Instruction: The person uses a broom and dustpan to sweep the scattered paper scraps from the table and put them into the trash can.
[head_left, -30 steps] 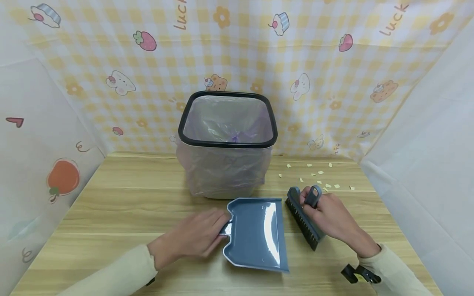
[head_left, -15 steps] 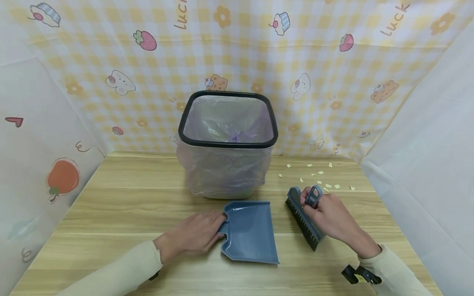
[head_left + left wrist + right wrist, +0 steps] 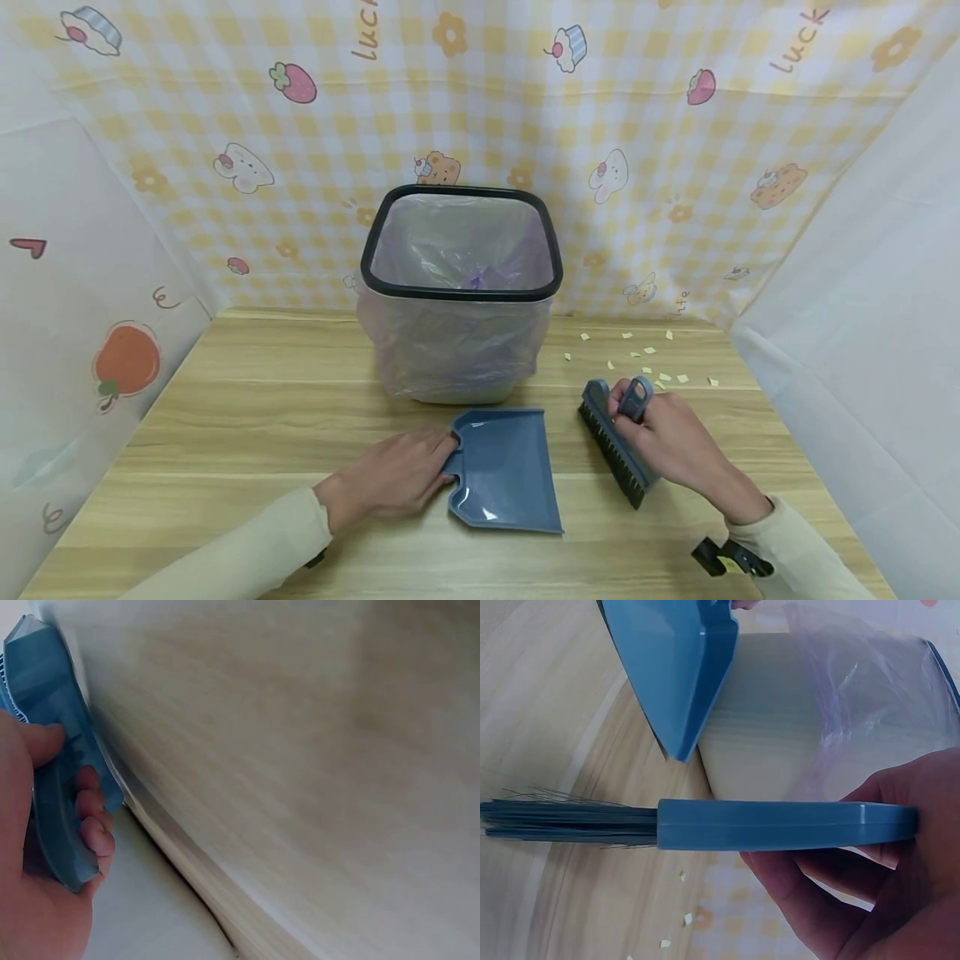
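A blue-grey dustpan lies on the table in front of the bin, its straight lip facing right. My left hand grips its handle; in the left wrist view the fingers curl round that handle. To the right, my right hand holds a blue-grey hand brush with dark bristles, apart from the dustpan. The right wrist view shows the brush edge-on with fingers curled about its handle. Beyond the brush, several small pale paper scraps lie scattered on the table.
A bin with a black rim and a thin purplish liner stands at the back middle of the wooden table. Behind it hangs a yellow checked cloth. White sheets close off both sides.
The dustpan, in my left hand, has moved a little left and come down flatter onto the table. My right hand and the brush have stayed in place.
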The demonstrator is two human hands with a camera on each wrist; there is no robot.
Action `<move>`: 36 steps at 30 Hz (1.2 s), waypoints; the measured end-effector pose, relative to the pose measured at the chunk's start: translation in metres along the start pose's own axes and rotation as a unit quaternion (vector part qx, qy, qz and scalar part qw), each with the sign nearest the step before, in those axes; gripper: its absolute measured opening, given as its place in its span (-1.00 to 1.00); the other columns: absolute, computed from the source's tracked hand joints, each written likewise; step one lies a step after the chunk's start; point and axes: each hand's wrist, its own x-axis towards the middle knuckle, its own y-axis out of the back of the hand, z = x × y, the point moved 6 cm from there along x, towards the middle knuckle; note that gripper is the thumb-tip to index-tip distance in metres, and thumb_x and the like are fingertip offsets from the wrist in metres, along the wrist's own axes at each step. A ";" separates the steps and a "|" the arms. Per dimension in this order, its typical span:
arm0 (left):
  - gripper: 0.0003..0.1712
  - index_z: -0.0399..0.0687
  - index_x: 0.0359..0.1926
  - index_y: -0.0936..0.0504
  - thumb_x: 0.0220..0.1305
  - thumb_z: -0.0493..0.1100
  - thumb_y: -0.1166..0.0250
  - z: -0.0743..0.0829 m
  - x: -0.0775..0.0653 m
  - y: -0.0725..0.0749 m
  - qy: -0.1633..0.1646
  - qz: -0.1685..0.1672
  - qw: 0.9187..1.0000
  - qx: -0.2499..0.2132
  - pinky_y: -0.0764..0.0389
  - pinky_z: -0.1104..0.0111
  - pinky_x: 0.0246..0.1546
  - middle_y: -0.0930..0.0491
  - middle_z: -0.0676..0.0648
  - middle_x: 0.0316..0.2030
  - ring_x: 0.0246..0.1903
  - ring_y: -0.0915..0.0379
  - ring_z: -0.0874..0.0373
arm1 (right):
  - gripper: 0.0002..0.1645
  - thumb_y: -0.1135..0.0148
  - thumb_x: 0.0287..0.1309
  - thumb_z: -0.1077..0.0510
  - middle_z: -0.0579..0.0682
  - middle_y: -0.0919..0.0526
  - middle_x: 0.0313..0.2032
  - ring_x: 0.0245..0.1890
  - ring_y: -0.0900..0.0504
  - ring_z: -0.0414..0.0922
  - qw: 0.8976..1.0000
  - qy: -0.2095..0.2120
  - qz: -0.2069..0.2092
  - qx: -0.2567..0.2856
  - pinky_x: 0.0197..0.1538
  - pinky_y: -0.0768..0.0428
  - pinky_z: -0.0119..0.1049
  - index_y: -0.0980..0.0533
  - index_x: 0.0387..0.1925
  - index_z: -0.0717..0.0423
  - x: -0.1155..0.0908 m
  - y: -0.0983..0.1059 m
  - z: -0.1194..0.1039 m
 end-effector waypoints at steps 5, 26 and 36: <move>-0.71 -0.25 0.12 -0.57 0.64 -0.10 -0.24 0.002 0.000 0.001 -0.006 -0.005 1.000 0.011 -0.75 0.19 -0.04 -0.69 -0.12 -0.08 -0.09 -0.68 0.03 | -0.81 -0.32 0.40 0.32 -0.24 -0.62 -0.41 -0.50 -0.49 -0.28 1.000 -0.005 -0.001 -0.001 -0.35 -0.51 -0.26 -0.59 -0.17 -0.07 0.000 0.005 0.003; -0.64 -0.29 0.18 -0.60 0.66 -0.06 -0.26 0.002 0.002 0.004 0.003 -0.021 1.000 0.019 -0.76 0.16 0.01 -0.72 -0.16 -0.02 -0.03 -0.72 -0.01 | -0.93 -0.24 0.54 0.24 0.15 -0.77 -0.20 -0.37 -0.61 0.00 0.997 -0.044 0.007 -0.060 -0.21 -0.56 0.05 -0.62 -0.06 0.12 0.064 0.064 0.071; -0.62 -0.29 0.19 -0.60 0.65 -0.05 -0.28 0.002 0.002 0.001 -0.001 -0.019 0.999 0.026 -0.77 0.16 0.00 -0.73 -0.17 0.00 -0.02 -0.72 -0.02 | -0.94 -0.22 0.59 0.20 0.03 -0.68 -0.50 -0.54 -0.55 0.04 0.994 -0.030 0.009 -0.108 -0.33 -0.53 0.10 -0.61 -0.04 0.03 0.091 0.057 0.096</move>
